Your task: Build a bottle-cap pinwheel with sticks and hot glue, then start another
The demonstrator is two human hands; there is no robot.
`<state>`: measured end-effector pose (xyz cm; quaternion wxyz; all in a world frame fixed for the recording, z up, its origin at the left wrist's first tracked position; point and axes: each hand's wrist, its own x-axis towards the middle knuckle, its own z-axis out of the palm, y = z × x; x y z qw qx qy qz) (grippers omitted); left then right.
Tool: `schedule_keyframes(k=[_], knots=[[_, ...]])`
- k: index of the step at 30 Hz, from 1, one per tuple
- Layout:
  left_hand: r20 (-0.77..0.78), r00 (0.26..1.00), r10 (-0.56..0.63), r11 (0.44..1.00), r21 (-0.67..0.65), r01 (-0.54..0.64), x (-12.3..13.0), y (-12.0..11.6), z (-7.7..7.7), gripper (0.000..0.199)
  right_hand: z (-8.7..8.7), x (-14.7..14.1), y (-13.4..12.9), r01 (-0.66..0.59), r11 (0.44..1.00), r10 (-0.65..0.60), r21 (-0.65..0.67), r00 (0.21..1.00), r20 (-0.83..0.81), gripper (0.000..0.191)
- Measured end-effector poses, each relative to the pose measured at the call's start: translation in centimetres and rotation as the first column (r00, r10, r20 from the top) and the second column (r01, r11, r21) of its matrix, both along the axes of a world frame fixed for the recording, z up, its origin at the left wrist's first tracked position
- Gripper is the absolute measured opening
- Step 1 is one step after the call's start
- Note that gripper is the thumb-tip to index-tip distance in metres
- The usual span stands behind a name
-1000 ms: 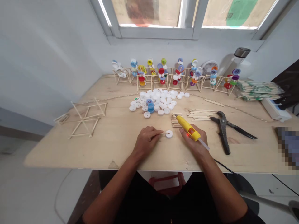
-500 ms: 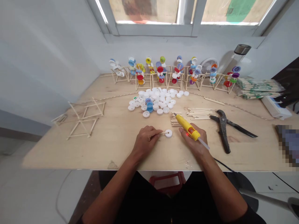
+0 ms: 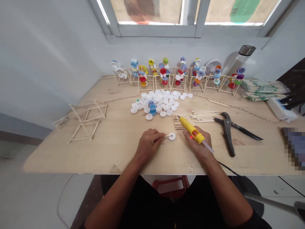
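Between finger and thumb, my left hand (image 3: 148,143) pinches a short wooden stick (image 3: 166,135). The stick's far end rests on a white bottle cap (image 3: 172,137) lying on the table. My right hand (image 3: 199,144) is wrapped round a yellow glue gun (image 3: 191,128), whose nozzle points up and to the left, with a clear glue stick out of its back end. Just beyond the gun's nozzle lies a bundle of short sticks (image 3: 179,122). A heap of mostly white caps (image 3: 164,101) lies farther back, with a few blue ones among them.
Black pliers (image 3: 227,130) and loose sticks (image 3: 205,115) lie at the right. Stick frames (image 3: 82,122) stand at the left. Along the back is a row of stick stands with coloured caps (image 3: 164,79). A bottle (image 3: 243,58), a fan (image 3: 213,67) and a power strip (image 3: 281,109) are at the back right.
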<state>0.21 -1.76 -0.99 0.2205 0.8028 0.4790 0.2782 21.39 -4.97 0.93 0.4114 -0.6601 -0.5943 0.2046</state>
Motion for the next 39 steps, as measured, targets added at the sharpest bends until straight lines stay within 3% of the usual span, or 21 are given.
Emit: schedule_keyframes(k=[20,26,31,34,39], knots=[[-0.028,1.000,0.003,0.998,0.066,-0.001,0.1,-0.1,-0.3,0.023,-0.2,0.1,0.1,0.006,1.000,-0.007,0.029,0.999,0.033,0.033],[0.006,1.000,0.027,0.995,0.094,-0.028,-0.1,-0.4,-0.4,0.034,-0.2,0.0,0.0,0.009,1.000,-0.010,0.030,1.000,0.007,0.034],[-0.046,0.995,0.089,0.969,0.235,-0.076,0.0,-1.4,-0.3,0.034,0.1,0.0,0.0,0.006,0.999,-0.006,0.036,1.000,-0.003,0.036],[-0.130,0.986,0.103,0.940,0.336,-0.054,0.6,-2.1,-0.3,0.031,0.2,0.0,0.0,0.003,1.000,-0.003,0.030,1.000,-0.003,0.036],[-0.220,0.970,0.101,0.919,0.393,-0.006,1.4,-2.5,-0.1,0.033,0.2,0.0,-0.1,-0.001,1.000,0.001,0.030,1.000,0.000,0.035]])
